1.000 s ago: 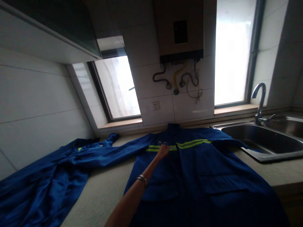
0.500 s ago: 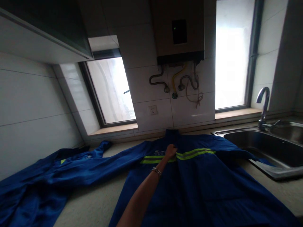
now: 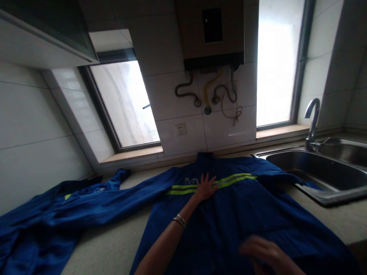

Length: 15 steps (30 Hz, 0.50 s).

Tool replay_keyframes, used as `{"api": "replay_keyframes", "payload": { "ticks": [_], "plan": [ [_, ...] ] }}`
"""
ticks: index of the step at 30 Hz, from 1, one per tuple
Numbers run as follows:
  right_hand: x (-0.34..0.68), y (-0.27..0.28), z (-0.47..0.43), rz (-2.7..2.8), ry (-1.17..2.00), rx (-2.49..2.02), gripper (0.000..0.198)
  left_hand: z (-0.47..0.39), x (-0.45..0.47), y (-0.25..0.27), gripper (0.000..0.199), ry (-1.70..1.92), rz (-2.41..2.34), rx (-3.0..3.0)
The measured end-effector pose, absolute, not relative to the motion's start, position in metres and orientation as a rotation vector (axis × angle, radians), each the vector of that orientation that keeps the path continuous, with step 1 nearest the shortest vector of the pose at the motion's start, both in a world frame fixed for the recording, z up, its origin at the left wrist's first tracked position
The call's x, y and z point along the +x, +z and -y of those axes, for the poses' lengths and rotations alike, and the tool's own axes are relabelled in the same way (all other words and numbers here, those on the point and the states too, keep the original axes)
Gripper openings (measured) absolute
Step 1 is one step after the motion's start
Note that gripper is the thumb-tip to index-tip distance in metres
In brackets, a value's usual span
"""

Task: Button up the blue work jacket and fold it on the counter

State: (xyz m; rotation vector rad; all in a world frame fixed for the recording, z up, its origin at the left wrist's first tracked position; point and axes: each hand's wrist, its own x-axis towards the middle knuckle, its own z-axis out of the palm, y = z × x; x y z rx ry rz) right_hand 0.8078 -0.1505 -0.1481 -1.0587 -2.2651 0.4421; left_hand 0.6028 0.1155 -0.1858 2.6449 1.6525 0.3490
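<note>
A blue work jacket (image 3: 237, 210) with yellow-green reflective stripes lies spread on the counter, its collar toward the wall. My left hand (image 3: 205, 188), with bracelets at the wrist, rests flat on the chest at the stripe, fingers spread. Over the lower front of the jacket is my right hand (image 3: 265, 252), blurred by motion; whether its fingers hold anything cannot be made out. One sleeve stretches left across a second blue garment (image 3: 37, 225). The other sleeve reaches the sink's edge.
A steel sink (image 3: 286, 156) with a curved faucet (image 3: 313, 118) is at the right. On the tiled wall hang a water heater (image 3: 213, 34) with hoses and a socket (image 3: 181, 129). The pale countertop (image 3: 114, 244) shows between the garments. A cabinet (image 3: 57, 34) overhangs the upper left.
My left hand went from a closed grip at the jacket's front to lying flat with fingers spread. My right hand has come into view at the lower right. The view shifted slightly.
</note>
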Motion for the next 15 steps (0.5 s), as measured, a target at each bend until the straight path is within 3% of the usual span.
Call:
{"api": "replay_keyframes", "payload": {
  "ticks": [7,10,15],
  "plan": [
    [0.858,-0.172,-0.046,2.125,-0.222,-1.798,0.057,-0.11,0.582,-0.18,0.063,0.129,-1.608,2.552],
    [0.884,-0.196,-0.103,2.161,-0.072,-2.047,0.061,-0.115,0.582,-0.181,0.063,0.137,-1.594,2.557],
    [0.913,-0.22,-0.145,2.258,0.043,-2.035,0.057,-0.124,0.582,-0.191,0.062,0.159,-1.567,2.593]
  ]
}}
